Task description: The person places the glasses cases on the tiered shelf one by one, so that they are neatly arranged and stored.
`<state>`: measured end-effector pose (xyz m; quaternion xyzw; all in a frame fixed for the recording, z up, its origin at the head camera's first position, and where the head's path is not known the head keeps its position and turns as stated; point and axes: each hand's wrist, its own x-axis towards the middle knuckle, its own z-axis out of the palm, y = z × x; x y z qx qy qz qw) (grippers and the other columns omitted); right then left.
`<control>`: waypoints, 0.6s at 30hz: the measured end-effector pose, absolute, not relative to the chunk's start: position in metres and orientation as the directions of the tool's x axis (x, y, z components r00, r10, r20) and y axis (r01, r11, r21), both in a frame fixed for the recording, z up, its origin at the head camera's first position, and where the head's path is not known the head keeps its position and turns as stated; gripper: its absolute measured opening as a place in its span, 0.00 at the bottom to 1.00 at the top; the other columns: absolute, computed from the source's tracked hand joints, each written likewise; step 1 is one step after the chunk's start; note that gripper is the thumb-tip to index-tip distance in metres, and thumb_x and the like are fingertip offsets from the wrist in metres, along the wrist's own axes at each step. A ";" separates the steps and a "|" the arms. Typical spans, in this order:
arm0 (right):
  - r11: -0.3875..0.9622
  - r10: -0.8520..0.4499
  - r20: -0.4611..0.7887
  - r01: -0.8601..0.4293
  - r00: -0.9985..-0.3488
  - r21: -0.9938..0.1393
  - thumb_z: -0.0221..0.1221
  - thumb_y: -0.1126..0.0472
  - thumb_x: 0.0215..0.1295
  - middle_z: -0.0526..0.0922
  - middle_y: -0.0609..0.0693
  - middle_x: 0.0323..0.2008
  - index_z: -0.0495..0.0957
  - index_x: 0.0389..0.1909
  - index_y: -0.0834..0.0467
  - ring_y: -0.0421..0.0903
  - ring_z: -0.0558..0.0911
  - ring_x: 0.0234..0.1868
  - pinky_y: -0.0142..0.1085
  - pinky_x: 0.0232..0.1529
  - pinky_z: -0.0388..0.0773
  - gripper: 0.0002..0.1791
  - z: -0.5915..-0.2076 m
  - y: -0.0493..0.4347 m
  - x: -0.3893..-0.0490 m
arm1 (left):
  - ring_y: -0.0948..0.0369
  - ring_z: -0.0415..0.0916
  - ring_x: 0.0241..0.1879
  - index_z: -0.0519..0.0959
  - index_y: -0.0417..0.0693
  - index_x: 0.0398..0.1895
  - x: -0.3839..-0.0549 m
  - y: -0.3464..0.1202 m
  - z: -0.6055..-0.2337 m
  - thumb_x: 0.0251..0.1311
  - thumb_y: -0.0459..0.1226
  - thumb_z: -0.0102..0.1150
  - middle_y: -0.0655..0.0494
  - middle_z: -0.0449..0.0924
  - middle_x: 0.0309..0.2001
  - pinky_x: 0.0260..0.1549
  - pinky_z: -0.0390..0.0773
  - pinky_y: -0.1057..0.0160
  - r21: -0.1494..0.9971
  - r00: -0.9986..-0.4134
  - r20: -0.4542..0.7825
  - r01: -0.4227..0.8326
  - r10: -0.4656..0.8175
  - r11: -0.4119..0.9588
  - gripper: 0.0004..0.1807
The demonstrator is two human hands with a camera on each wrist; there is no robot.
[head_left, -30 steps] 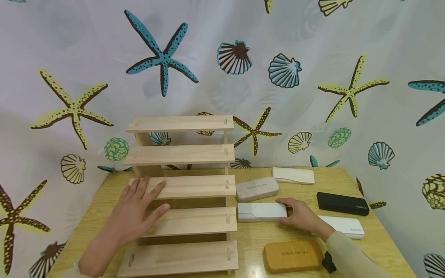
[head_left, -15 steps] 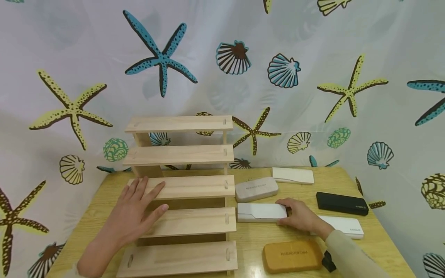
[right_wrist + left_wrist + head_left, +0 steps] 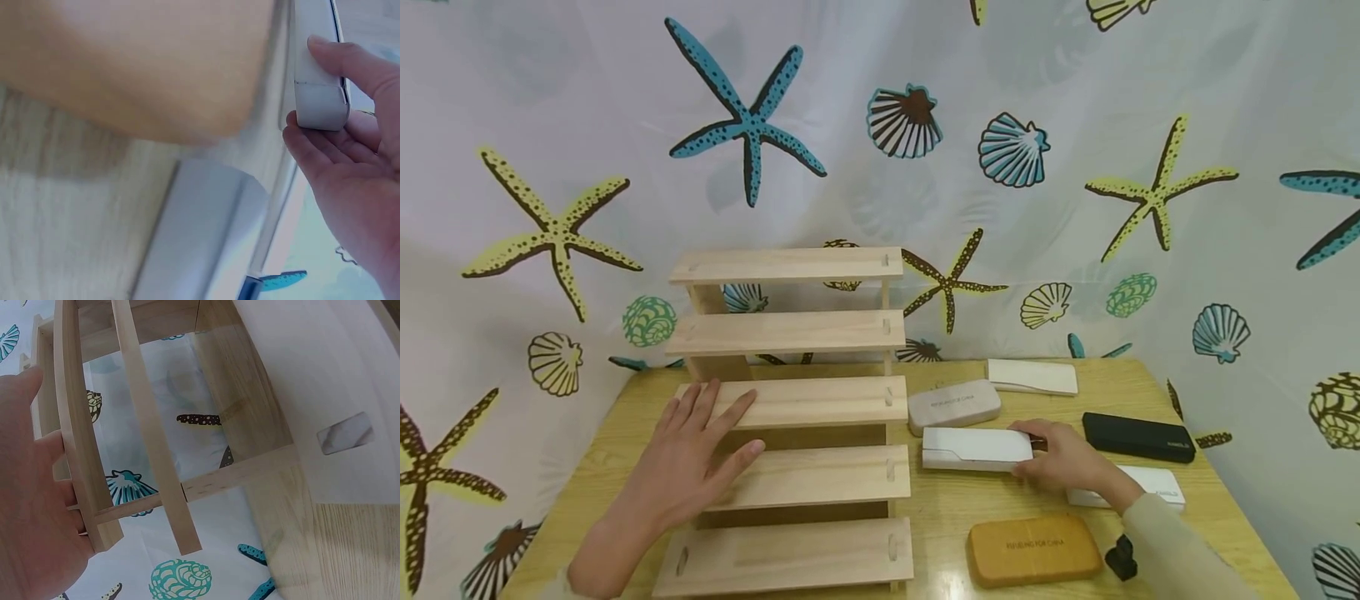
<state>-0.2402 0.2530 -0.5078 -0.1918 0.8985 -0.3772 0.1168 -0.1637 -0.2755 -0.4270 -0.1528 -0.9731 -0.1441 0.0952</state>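
My right hand (image 3: 1063,458) grips a white glasses case (image 3: 973,448) by its right end, just right of the wooden rack. In the right wrist view, the thumb of this hand (image 3: 356,169) lies along one side of the case (image 3: 315,69) and the fingers are on the other side. Spread-fingered, my left hand (image 3: 677,467) rests on the left end of the middle shelf of a stepped wooden rack (image 3: 820,402). From the left wrist, the hand (image 3: 37,506) lies against the edge of a shelf board (image 3: 78,444).
Behind the held case lie a grey case (image 3: 955,406) and another white case (image 3: 1032,377). A black case (image 3: 1138,437) and a white case (image 3: 1165,485) sit at the right. Nearer is an orange-brown case (image 3: 1033,548). A patterned curtain (image 3: 865,192) stands behind the table.
My right hand has moved the white glasses case a little to the right and slightly away from me, off the rack's side. The left hand has stayed on the shelf.
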 end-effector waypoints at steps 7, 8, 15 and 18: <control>0.608 -0.421 -0.035 -0.253 -0.906 -0.753 0.73 0.55 0.66 0.78 0.65 0.67 0.73 0.72 0.66 0.62 0.82 0.64 0.50 0.62 0.83 0.37 -0.488 0.264 -0.244 | 0.26 0.46 0.80 0.62 0.58 0.83 -0.164 -0.276 -0.428 0.76 0.61 0.52 0.27 0.51 0.81 0.78 0.47 0.28 0.247 -0.933 0.240 0.327 0.269 0.912 0.38; 0.603 -0.421 -0.027 -0.258 -0.907 -0.755 0.73 0.55 0.67 0.77 0.66 0.68 0.72 0.72 0.66 0.63 0.82 0.65 0.50 0.63 0.83 0.38 -0.484 0.265 -0.245 | 0.26 0.46 0.80 0.62 0.58 0.83 -0.164 -0.276 -0.428 0.76 0.61 0.53 0.27 0.51 0.81 0.78 0.47 0.28 0.249 -0.933 0.240 0.327 0.269 0.912 0.38; 0.604 -0.361 -0.005 -0.230 -0.933 -0.763 0.73 0.53 0.66 0.78 0.67 0.67 0.72 0.74 0.65 0.62 0.83 0.65 0.44 0.58 0.86 0.40 -0.457 0.271 -0.248 | 0.27 0.46 0.81 0.62 0.60 0.84 -0.164 -0.277 -0.431 0.76 0.61 0.53 0.28 0.50 0.82 0.79 0.45 0.29 0.248 -0.931 0.242 0.333 0.274 0.910 0.38; 0.595 -0.348 0.035 -0.249 -0.937 -0.764 0.73 0.54 0.66 0.80 0.66 0.65 0.74 0.72 0.64 0.60 0.85 0.62 0.39 0.54 0.87 0.37 -0.444 0.270 -0.250 | 0.27 0.45 0.81 0.61 0.60 0.84 -0.165 -0.277 -0.431 0.76 0.60 0.52 0.28 0.50 0.82 0.79 0.45 0.30 0.248 -0.929 0.244 0.337 0.278 0.908 0.38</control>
